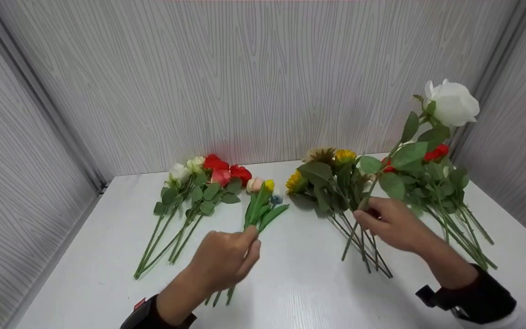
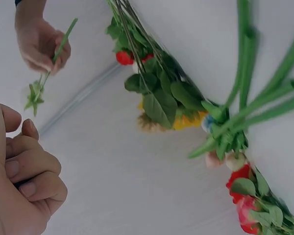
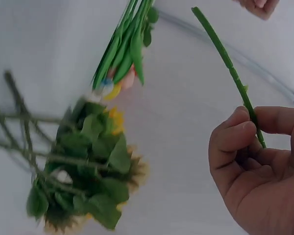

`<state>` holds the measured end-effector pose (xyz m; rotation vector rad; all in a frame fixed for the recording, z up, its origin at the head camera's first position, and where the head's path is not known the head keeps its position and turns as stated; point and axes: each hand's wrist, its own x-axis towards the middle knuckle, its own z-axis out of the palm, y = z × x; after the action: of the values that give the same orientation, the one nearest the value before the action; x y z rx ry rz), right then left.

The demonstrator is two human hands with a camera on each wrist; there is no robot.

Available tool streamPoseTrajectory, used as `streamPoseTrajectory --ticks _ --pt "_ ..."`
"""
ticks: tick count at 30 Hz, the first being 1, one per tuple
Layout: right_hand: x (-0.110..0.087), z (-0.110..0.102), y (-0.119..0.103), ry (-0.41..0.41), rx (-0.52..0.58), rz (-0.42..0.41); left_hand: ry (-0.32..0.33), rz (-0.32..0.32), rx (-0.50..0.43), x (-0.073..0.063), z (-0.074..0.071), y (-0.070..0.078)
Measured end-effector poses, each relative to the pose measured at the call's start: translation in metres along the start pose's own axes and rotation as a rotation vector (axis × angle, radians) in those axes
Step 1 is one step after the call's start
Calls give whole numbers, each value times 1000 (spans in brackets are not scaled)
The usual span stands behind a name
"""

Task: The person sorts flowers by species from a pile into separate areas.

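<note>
My right hand (image 1: 393, 224) pinches the green stem of a white rose (image 1: 453, 104) between thumb and fingers. The bloom is raised to the upper right, above the other flowers. In the right wrist view the bare stem end (image 3: 220, 46) sticks out past the fingers. My left hand (image 1: 226, 258) is held above the table with loosely curled fingers, in front of a bunch of tulips (image 1: 263, 205). In the left wrist view these tulip stems (image 2: 250, 73) lie apart from the left hand (image 2: 27, 171), and nothing shows in its fingers.
On the left lie white roses (image 1: 179, 173) and red roses (image 1: 240, 173) with leafy stems. Sunflowers (image 1: 296, 182) lie right of the tulips. Further right are more red flowers (image 1: 436, 152). A grey wood-grain panel (image 1: 254, 82) stands behind the white table (image 1: 299, 292).
</note>
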<state>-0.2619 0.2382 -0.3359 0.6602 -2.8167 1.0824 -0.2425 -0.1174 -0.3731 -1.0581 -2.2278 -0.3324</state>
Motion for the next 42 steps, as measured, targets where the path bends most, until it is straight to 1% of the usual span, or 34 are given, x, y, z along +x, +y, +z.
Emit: streamPoseTrajectory --ticks 2,5,8,11,13,15,17,19,21,22,24,26,28,30,32,34,36,38,42 --pt "4 -13 15 19 -54 57 -7 -64 39 -2 -3 -16" --pt "10 -29 39 31 -134 141 -52 -179 83 -7 -6 -39" --pt "15 -41 64 51 -239 187 -97 -309 104 -12 -7 -61" --pt "17 -51 87 35 -298 263 -136 -423 112 -19 -6 -81" --pt "17 -56 101 5 -328 307 -188 -494 122 -25 -4 -95" --pt "15 -59 114 -32 -348 348 -267 -563 116 -33 -1 -108" --pt "13 -61 125 -43 -388 353 -383 -641 93 -40 0 -120" --pt "11 -62 134 -27 -436 348 -517 -712 67 -47 0 -129" --pt "10 -64 141 7 -475 344 -648 -770 34 -53 -2 -135" --pt "9 -64 143 29 -487 346 -700 -794 17 -56 -3 -137" --pt "9 -66 147 70 -496 356 -775 -821 -9 -60 -4 -139" --pt "8 -66 150 94 -485 372 -818 -833 -29 -63 -5 -141" --pt "8 -66 153 93 -473 388 -835 -829 -39 -65 -5 -142" --pt "7 -66 157 75 -466 397 -848 -816 -42 -65 -4 -143" --pt "6 -66 160 40 -459 399 -853 -819 -60 -65 -3 -144" --pt "5 -66 163 2 -454 403 -843 -822 -83 -65 -2 -144" --pt "4 -67 166 -35 -448 403 -816 -824 -102 -64 -1 -145" --pt "3 -69 169 -61 -442 410 -774 -824 -110 -62 0 -145" --pt "4 -71 173 -91 -427 443 -662 -788 -87 -58 2 -146"
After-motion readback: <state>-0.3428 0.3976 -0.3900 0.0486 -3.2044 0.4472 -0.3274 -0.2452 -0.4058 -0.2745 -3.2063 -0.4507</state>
